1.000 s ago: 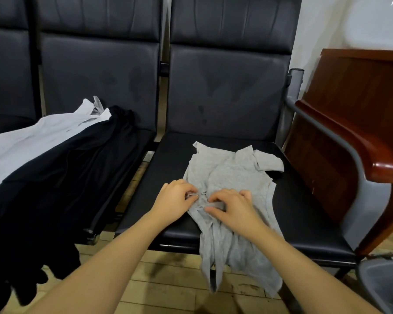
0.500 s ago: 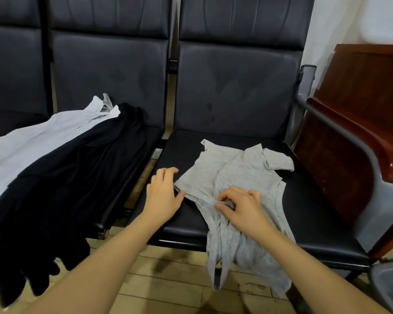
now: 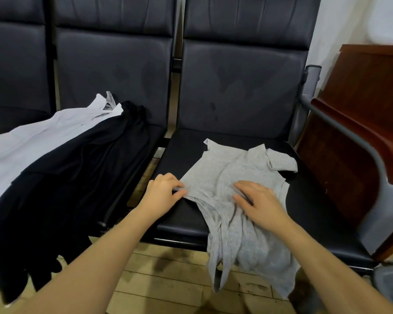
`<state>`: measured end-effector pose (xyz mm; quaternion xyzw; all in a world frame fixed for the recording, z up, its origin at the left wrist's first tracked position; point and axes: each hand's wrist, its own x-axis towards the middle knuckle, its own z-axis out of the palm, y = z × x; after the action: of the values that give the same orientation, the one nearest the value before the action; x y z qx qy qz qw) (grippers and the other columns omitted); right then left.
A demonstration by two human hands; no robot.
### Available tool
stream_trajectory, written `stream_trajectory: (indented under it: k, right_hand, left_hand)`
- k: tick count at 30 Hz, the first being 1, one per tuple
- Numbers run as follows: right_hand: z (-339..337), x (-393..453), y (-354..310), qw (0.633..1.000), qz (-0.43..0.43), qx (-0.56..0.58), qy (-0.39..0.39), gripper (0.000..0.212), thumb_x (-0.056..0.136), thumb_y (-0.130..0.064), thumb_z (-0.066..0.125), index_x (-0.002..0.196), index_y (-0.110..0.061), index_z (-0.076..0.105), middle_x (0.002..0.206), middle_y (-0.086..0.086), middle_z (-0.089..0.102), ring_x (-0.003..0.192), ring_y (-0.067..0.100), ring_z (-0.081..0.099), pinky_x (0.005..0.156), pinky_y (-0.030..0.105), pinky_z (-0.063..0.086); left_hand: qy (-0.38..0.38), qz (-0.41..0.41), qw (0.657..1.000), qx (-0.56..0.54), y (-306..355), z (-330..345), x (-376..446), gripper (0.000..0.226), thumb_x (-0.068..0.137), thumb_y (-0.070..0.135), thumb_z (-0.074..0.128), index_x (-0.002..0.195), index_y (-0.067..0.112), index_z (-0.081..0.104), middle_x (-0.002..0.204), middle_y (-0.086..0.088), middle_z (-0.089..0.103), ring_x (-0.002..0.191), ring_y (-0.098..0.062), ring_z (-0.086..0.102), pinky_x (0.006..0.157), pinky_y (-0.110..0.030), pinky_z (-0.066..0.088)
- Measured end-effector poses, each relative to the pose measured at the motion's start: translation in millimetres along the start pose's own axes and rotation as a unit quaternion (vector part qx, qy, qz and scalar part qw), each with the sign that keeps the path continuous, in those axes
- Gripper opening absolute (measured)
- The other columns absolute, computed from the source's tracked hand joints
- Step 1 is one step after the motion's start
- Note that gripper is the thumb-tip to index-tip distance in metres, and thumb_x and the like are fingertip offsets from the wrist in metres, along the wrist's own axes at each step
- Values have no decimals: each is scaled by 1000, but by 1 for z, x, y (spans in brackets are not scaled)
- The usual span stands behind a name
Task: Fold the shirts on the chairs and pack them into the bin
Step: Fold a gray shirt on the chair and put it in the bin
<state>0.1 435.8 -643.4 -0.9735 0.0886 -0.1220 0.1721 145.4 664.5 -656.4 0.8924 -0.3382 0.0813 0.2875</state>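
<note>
Three shirts show across the chairs: a white shirt [image 3: 32, 141] and a black shirt [image 3: 77, 177] drape over the left seat, the black one spilling past its front edge, and a grey shirt [image 3: 227, 175] lies on the right seat [image 3: 315, 214] with its lower part hanging over the front edge. The left hand [image 3: 162, 196] pinches the grey shirt's left side edge between thumb and fingers; the right hand [image 3: 259, 202] presses flat on the cloth's middle, fingers straight. This looks like spreading and smoothing before the first fold. Next, the hanging part likely needs drawing up onto the seat. A grey bin [image 3: 390, 282] peeks in at the lower right corner, nothing visibly packed yet
</note>
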Motion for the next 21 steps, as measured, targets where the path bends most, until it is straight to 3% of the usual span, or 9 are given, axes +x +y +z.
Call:
stream_trajectory:
  k: [3,7,10,12,15,18,21]
  right_hand:
    - [0,-1,1,989,44,-47,-133,62,95,-60,19,151,-33,12,159,-13,9,146,8,5,120,32,7]
    - [8,-1,-16,985,51,-66,-149,62,98,-57,12,153,-30,1,159,-13,-3,146,5,-4,118,28,-2]
    - [11,-1,-29,991,59,-20,-119,61,100,-53,17,153,-27,5,160,-10,5,146,8,2,117,28,1]
    - [13,1,-36,991,71,70,-87,58,101,-49,26,152,-24,15,157,-8,19,145,12,15,117,30,9]
    - [6,3,-33,974,81,210,-13,50,99,-40,40,145,-18,37,147,-2,41,133,14,39,112,31,29]
    - [-8,2,-7,992,47,107,42,38,99,-34,46,131,-17,55,130,-5,55,120,12,50,106,32,36]
    - [-19,-3,30,996,54,20,73,30,97,-29,51,122,-18,62,122,-6,62,114,14,56,102,36,38]
  left_hand:
    - [-10,-26,1000,-1,1,-1,2,22,88,33,64,102,17,69,99,1,53,102,-19,50,94,-34,37]
    - [-4,-10,1000,22,0,-1,-2,18,91,30,60,95,14,66,96,0,56,95,-19,52,88,-31,37]
    - [50,-32,992,-114,7,-7,-6,12,91,23,61,85,12,60,78,2,60,74,-15,55,75,-39,48]
    - [87,-51,977,-189,21,-16,-5,12,91,24,61,86,14,61,73,4,60,66,-9,54,68,-34,51]
    - [120,13,971,-204,41,-22,2,10,89,23,64,86,14,65,78,4,63,68,-10,57,69,-38,52]
    - [136,58,967,-206,59,-15,11,9,87,22,65,83,15,64,81,7,58,74,-13,57,76,-47,49]
    - [134,105,965,-199,83,2,21,10,87,23,64,80,15,62,83,11,53,80,-11,55,79,-43,47]
